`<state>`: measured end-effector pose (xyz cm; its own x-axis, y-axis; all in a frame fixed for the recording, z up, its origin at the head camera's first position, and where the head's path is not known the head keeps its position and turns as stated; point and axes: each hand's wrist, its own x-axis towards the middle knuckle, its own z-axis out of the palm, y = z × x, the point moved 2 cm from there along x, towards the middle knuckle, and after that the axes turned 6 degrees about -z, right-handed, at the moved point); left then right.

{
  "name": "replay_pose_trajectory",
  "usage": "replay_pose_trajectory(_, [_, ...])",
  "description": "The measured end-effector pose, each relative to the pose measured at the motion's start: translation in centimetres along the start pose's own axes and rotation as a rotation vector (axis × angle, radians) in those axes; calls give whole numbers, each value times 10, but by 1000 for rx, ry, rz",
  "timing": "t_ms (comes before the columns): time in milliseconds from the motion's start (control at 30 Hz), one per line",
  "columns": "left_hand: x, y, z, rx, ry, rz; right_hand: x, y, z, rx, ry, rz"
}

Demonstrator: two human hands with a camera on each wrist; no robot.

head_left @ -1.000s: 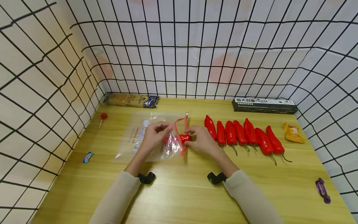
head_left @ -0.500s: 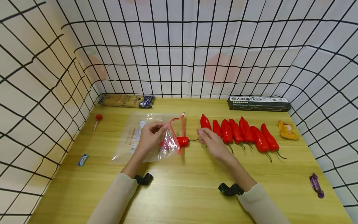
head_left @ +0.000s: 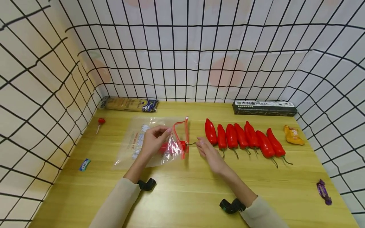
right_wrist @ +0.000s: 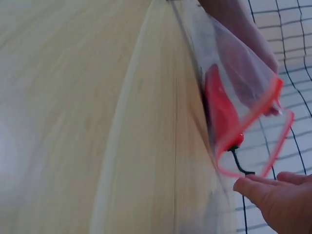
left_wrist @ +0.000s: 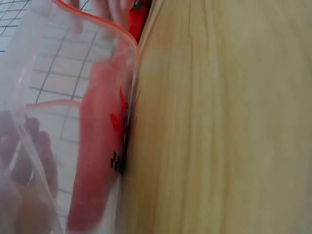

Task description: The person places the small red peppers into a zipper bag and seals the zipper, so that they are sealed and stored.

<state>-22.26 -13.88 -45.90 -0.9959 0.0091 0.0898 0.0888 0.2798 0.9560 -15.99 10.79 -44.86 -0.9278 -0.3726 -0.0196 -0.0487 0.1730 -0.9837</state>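
A clear zip bag (head_left: pixel 125 155) with a red zip edge lies on the table, its mouth gaping toward the right. My left hand (head_left: pixel 152 141) pinches the upper layer of the bag near the mouth, holding it raised. Inside lies a red chili pepper (right_wrist: pixel 222 107), seen pale through the plastic in the left wrist view; its green stem (right_wrist: pixel 237 162) pokes out at the mouth. My right hand (head_left: pixel 212 156) has its fingers extended, with the fingertips right at the stem's end. To its right, several more red chili peppers (head_left: pixel 231 136) lie in a row.
Along the back stand a pasta packet (head_left: pixel 128 104) and a black pasta box (head_left: pixel 265 108). A lollipop (head_left: pixel 101 121) and a small blue-green wrapped sweet (head_left: pixel 84 164) lie left; an orange packet (head_left: pixel 293 135) and a purple wrapped sweet (head_left: pixel 323 192) lie right. Black wire mesh (head_left: pixel 186 68) encloses the table.
My right hand let go of the pepper at the bag's mouth, drew back to the right, then came back with straightened fingers to the stem. The pepper sits deeper in the bag.
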Motion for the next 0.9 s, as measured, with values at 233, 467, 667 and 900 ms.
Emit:
replay_pose_trajectory(233, [5, -1, 8, -1, 24, 54, 15, -5, 23, -65, -78, -42])
replay_pose_trajectory(467, [3, 2, 7, -36, 60, 20, 22, -3, 12, -66, -18, -49])
replay_pose_trajectory(667, [1, 0, 6, -57, 60, 28, 19, -1, -31, -211, 178, -101])
replay_pose_trajectory(900, [-1, -2, 5, -59, 50, 6, 20, 4, -71, -470, 305, -44])
